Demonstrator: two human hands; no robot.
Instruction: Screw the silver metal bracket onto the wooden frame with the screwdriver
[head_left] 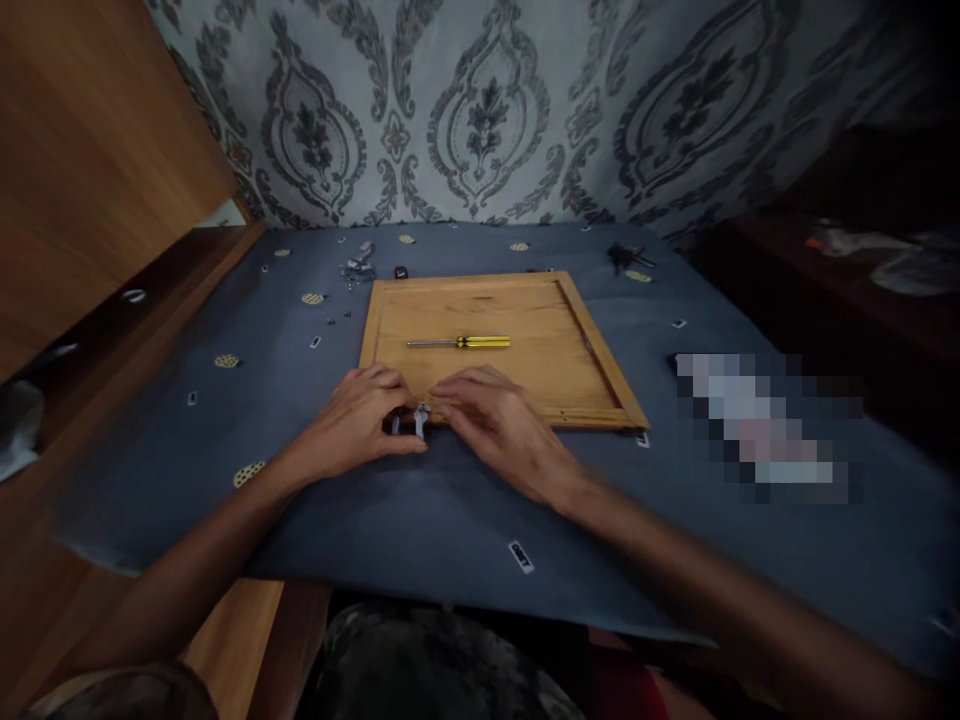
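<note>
A wooden door panel (525, 310) with a raised frame lies flat on the blue-grey table cover (420, 520). A screwdriver (461, 343) with a yellow handle rests across its middle. My left hand (360, 415) and my right hand (499, 420) meet at the panel's near edge. Both pinch a small metal hinge part (420, 418) held against that edge, fingers curled around it.
Loose metal fittings and screws (358, 268) lie at the back left of the cover. A dark object (622, 258) sits at the back right. A wooden cabinet side (90, 150) stands to the left, patterned wallpaper behind. A blurred patch (765, 425) lies to the right.
</note>
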